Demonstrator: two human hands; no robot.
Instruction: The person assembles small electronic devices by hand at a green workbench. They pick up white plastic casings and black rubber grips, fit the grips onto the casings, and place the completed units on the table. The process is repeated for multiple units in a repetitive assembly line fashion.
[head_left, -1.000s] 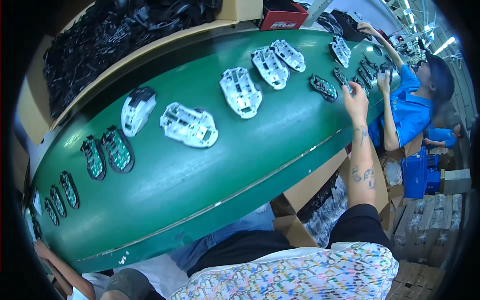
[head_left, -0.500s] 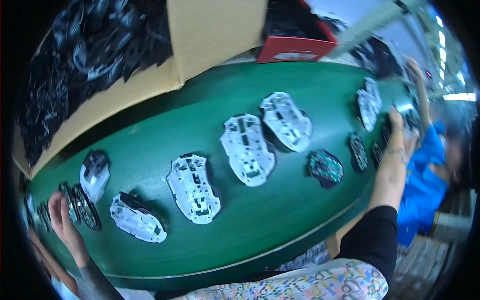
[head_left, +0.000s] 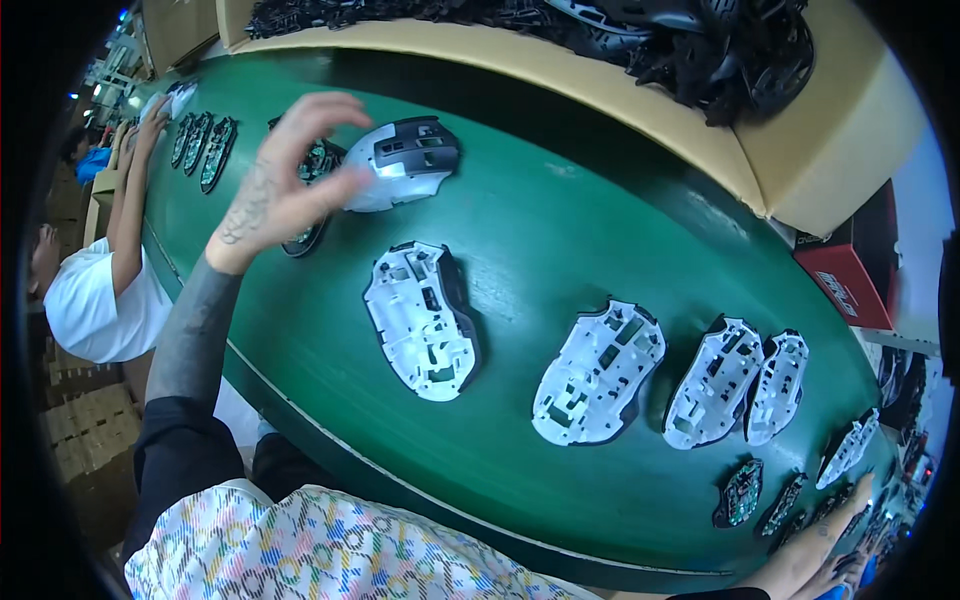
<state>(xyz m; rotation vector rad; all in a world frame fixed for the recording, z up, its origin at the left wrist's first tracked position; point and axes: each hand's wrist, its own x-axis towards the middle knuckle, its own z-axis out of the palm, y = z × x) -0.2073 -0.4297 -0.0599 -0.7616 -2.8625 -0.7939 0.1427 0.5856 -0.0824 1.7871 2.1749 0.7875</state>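
On the green conveyor belt [head_left: 560, 230], the left hand [head_left: 285, 185] grips a white-and-grey plastic mouse shell [head_left: 405, 160] — the right hand [head_left: 820, 545] rests at the belt's edge, grip unclear.

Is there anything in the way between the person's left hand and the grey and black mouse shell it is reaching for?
Nothing visible is in the way. The left hand is already touching the grey and black mouse shell on the green conveyor belt. A green circuit board lies under the hand, not between them.
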